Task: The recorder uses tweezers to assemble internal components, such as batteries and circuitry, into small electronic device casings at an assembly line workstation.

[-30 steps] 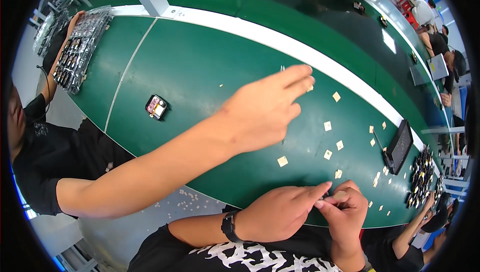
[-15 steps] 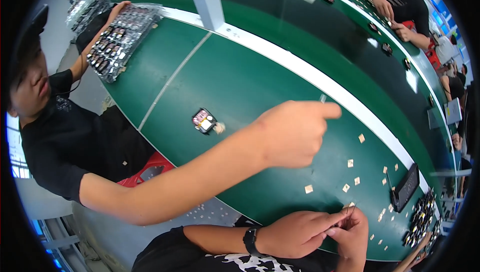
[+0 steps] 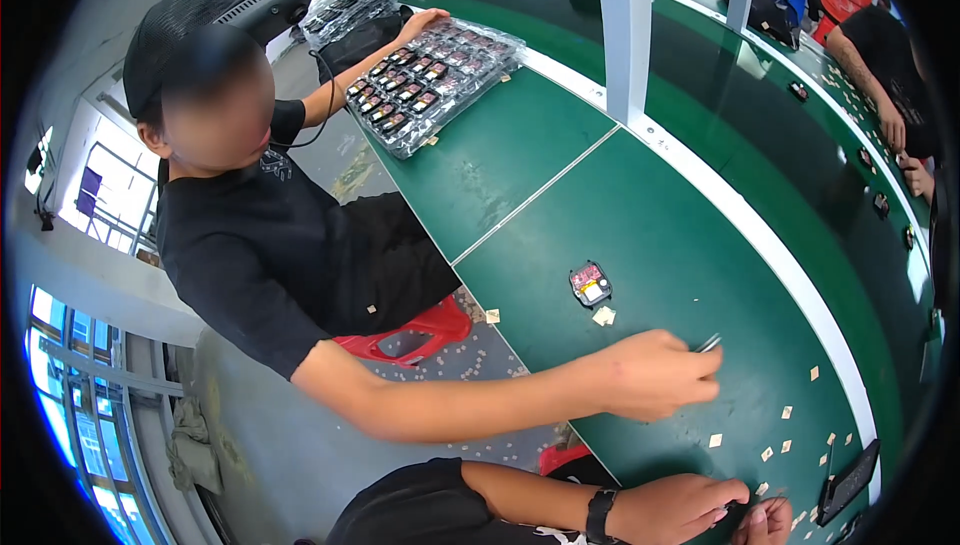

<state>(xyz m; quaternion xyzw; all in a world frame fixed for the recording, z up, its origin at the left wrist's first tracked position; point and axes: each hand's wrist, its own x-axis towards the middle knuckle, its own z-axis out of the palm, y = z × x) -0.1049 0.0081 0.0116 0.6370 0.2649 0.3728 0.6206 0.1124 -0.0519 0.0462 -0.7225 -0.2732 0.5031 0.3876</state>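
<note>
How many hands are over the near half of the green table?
4. The wearer's left hand and right hand meet at the bottom edge; a co-worker's hand holds a thin metal tool mid-table; the other hand rests on the parts tray.

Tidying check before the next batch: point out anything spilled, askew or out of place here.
Small tan paper squares lie scattered over the green table, and many more litter the floor beside the red stool. One small open device sits alone mid-table, far from the tray of similar devices.
</note>
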